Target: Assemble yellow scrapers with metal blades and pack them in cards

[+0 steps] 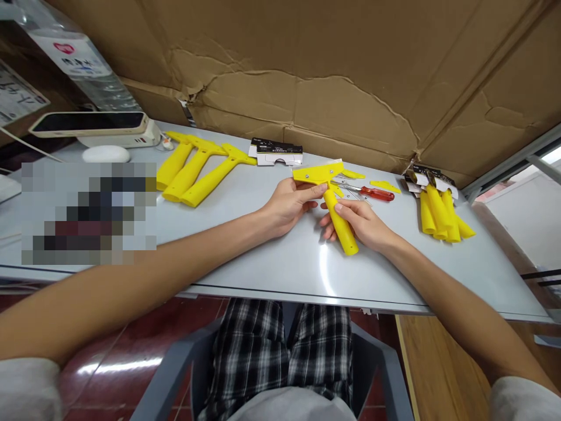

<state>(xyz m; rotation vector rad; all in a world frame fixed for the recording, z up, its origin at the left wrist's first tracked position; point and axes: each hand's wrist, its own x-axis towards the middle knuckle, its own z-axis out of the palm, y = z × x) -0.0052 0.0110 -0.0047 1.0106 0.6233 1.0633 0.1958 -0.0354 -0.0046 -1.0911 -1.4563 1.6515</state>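
Right now both sets of my fingers are closed on one yellow scraper [332, 202], held in front of me over the table [263, 263], its head facing away and its handle slanting down to the right, toward my body. With my left hand [289, 207] I pinch where head meets handle, thumb in front, fingers behind. My right hand [366, 225] grips the handle below that, thumb on the near face, the other fingers curled behind so their tips show on the left side. Whether the handle's end touches the surface I can't tell.

Just beyond, a red-handled screwdriver [377, 193] lies near some yellow plates [384, 186]. To my left, three other scrapers [188, 169] lie side by side, next to black-and-white packets [279, 154]; farther left are a phone [94, 121] and a bottle [83, 64]. Well to my right is a pile of yellow handles [438, 213], near the cardboard [307, 47].
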